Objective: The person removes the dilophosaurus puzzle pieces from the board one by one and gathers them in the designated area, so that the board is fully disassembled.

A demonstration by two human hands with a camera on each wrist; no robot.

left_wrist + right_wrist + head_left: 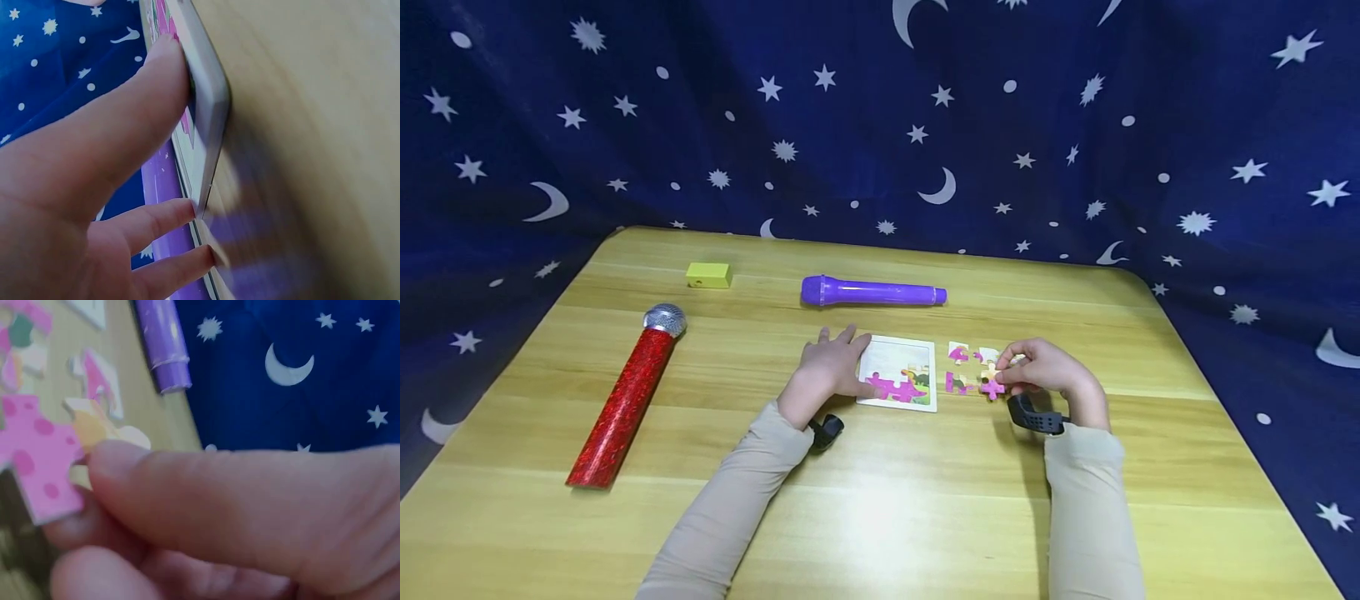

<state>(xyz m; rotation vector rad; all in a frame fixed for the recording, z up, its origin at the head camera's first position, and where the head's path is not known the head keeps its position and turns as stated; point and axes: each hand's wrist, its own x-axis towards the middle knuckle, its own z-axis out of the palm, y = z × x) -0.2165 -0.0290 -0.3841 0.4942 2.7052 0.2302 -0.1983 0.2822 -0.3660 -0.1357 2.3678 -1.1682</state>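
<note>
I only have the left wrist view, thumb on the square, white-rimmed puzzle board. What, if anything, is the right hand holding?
Observer: The right hand pinches a small pink jigsaw piece with darker pink spots.
Operator: Any loose pieces near the board?
Observer: Yes, several flat, multicoloured jigsaw pieces lie on the pale wooden table, just right of it.
Operator: Is the board filled?
Observer: No, the upper left of the square, white-rimmed puzzle board is bare.

Right hand (pixel 1051 368) pinches puzzle piece (pixel 992 389); left hand (pixel 829 367) touches board (pixel 886 360) (thumb atop).
</note>
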